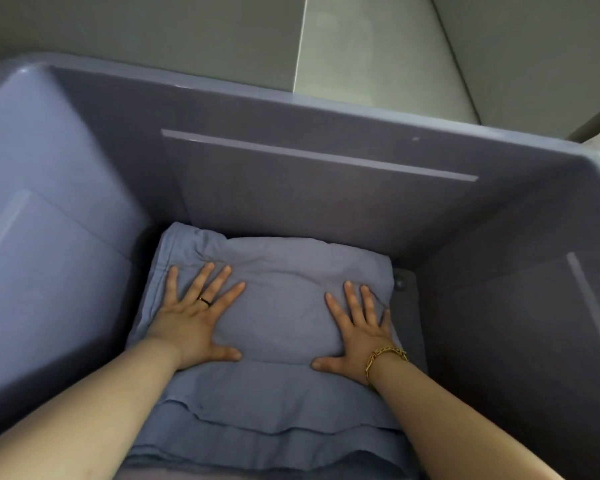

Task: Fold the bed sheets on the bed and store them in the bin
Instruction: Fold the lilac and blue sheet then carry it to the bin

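The bottom edge cuts off the folded sheets [281,306] and the near wall of the bin [309,202].

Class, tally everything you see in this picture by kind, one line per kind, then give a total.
hands: 2, the left hand and the right hand, both flat on the sheets
bin: 1
stack of folded blue sheets: 1 (how many sheets are in it cannot be told)
ring: 1
bracelet: 1
Total: 6
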